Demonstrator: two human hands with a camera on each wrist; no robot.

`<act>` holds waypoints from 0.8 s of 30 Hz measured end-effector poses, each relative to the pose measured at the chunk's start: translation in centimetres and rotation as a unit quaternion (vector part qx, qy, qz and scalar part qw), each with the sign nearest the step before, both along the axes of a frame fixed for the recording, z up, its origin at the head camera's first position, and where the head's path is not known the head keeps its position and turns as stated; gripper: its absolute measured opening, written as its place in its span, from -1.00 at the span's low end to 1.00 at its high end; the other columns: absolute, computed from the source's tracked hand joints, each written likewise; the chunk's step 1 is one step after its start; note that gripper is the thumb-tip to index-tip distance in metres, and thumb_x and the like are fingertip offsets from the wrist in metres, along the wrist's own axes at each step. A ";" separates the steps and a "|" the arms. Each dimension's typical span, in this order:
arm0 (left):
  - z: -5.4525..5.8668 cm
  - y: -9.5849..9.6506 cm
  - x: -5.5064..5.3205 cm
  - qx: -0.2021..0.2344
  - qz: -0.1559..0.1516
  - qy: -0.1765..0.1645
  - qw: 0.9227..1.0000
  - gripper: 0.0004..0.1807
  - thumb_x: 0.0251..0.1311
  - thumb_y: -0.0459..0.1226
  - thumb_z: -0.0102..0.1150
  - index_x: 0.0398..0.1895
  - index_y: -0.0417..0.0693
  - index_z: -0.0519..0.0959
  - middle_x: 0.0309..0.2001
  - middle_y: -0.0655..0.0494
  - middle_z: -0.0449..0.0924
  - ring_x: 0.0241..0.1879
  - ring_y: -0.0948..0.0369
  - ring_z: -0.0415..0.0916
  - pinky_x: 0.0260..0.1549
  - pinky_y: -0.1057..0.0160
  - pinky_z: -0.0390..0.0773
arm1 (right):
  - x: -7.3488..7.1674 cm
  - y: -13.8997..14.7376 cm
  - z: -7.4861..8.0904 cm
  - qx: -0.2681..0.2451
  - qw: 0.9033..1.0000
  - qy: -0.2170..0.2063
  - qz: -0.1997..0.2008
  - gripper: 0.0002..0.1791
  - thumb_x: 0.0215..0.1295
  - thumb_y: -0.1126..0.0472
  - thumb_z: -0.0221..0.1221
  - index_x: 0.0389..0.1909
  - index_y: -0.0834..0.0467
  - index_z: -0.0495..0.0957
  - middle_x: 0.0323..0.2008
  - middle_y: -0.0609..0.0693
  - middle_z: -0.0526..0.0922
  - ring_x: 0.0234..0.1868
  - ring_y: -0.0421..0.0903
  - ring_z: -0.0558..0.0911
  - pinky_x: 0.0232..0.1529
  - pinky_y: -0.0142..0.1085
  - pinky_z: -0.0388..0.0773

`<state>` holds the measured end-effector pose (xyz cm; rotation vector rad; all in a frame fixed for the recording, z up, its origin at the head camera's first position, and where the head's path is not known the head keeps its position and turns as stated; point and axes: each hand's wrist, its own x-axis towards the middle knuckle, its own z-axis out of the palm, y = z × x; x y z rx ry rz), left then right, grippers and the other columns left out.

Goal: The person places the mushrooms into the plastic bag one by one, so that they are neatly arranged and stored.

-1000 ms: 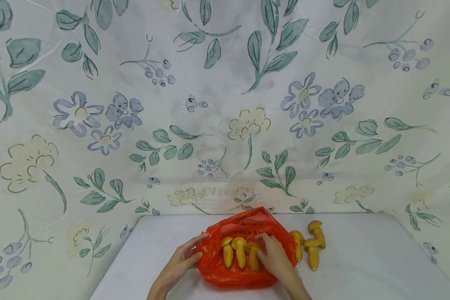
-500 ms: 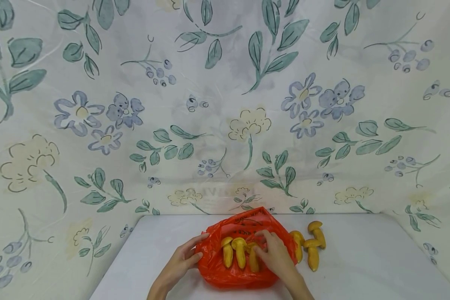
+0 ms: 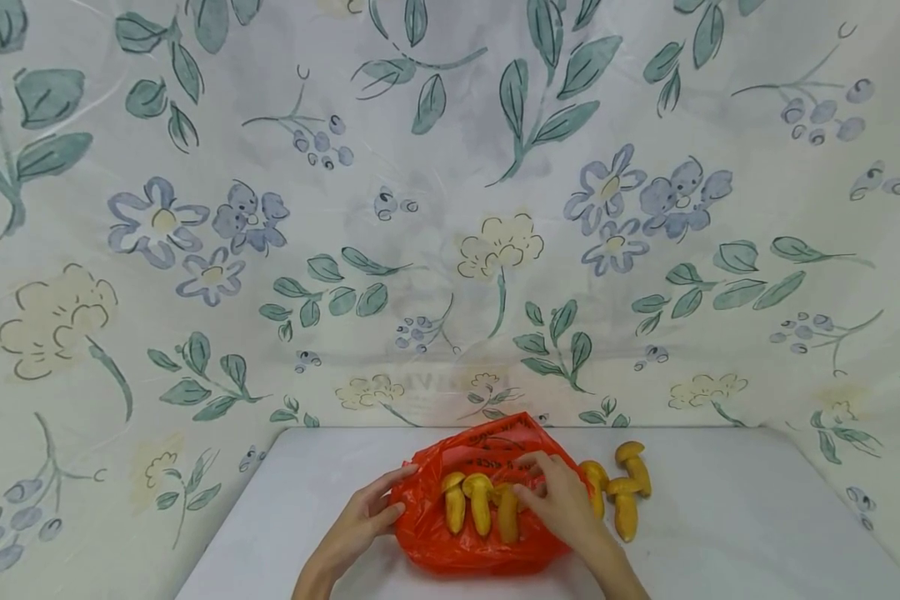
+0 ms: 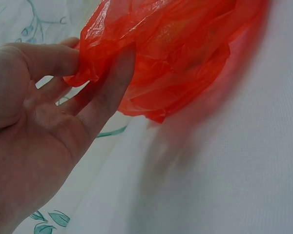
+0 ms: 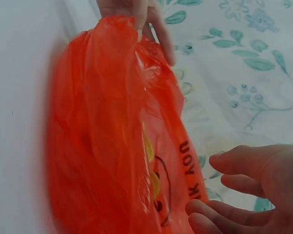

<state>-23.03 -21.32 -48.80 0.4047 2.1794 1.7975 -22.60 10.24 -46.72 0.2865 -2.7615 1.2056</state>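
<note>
A red plastic bag (image 3: 438, 554) with black print lies mouth-up on the white table. Three yellow mushrooms sit in its opening: the left mushroom (image 3: 455, 510), the middle mushroom (image 3: 482, 508) and the right mushroom (image 3: 508, 518). My left hand (image 3: 356, 521) pinches the bag's left edge, thumb on the near side, fingers behind, as the left wrist view shows on the bag (image 4: 171, 63). Over the bag's right side hovers my right hand (image 3: 570, 504), fingertips close beside the right mushroom. In the right wrist view its relaxed fingers hold nothing.
Several centimetres right of the bag's mouth stand three more mushrooms on the table: one partly behind my right hand (image 3: 594, 483), a front mushroom (image 3: 626, 512) and a back mushroom (image 3: 636, 465). A floral cloth (image 3: 450, 375) rises behind the table (image 3: 742, 500).
My right hand has drawn back to the right, its fingers coming away from the right mushroom in the bag. The left hand and the bag stay nearly where they were.
</note>
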 end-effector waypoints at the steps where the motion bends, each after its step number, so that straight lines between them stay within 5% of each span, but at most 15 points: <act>1: 0.0 0.0 0.0 0.000 0.000 0.000 1.000 -0.39 0.38 -0.22 0.09 0.48 0.06 0.23 0.53 -0.17 0.06 0.29 -0.02 0.42 -0.02 0.19 0.68 | 0.1 0.2 0.1 0.006 1.000 0.003 -0.005 -0.65 0.22 0.13 0.33 0.02 0.03 0.53 -0.19 0.06 0.59 -0.39 -0.19 0.46 -0.43 -0.45 0.45; 24: -0.1 -0.1 -0.1 0.003 -0.001 0.008 1.000 -0.39 0.38 -0.20 0.09 0.48 0.05 0.23 0.52 -0.18 0.09 0.30 -0.06 0.39 -0.03 0.18 0.68 | 0.5 6.2 1.3 0.017 0.998 -0.023 -0.051 -0.58 0.21 0.19 0.33 0.10 0.10 0.52 -0.13 0.06 0.61 -0.32 -0.18 0.55 -0.35 -0.39 0.66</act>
